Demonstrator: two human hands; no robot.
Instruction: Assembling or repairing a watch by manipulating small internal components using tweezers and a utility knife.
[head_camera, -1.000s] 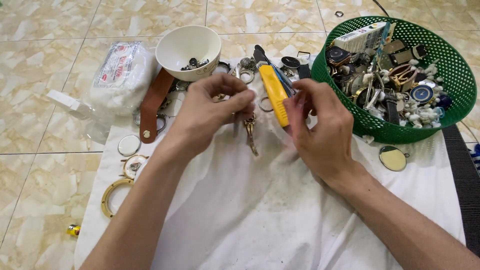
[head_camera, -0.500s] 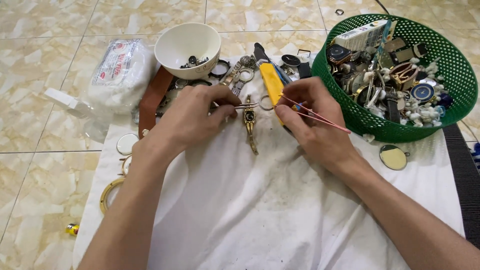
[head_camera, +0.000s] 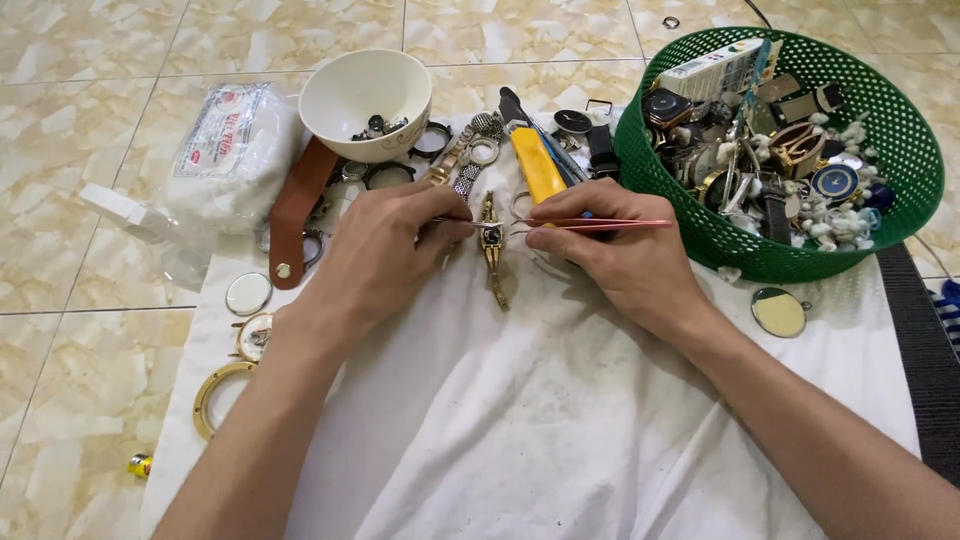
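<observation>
A small gold wristwatch (head_camera: 491, 250) with a dark face lies lengthwise on the white cloth (head_camera: 560, 420). My left hand (head_camera: 385, 250) pinches a thin metal tool whose tip touches the watch's left side. My right hand (head_camera: 615, 255) grips pink tweezers (head_camera: 600, 224), their tips at the watch's right side. Both hands rest on the cloth on either side of the watch.
A white bowl (head_camera: 365, 95) with small parts, a brown leather strap (head_camera: 297, 210), a yellow-handled tool (head_camera: 537, 160) and loose watch bands lie behind the hands. A green basket (head_camera: 900, 130) of watch parts is at right. Round glasses and a gold ring (head_camera: 222, 395) lie at left.
The hands have lowered from holding the watch up together; the watch now lies on the cloth, with a tool tip at each side of it.
</observation>
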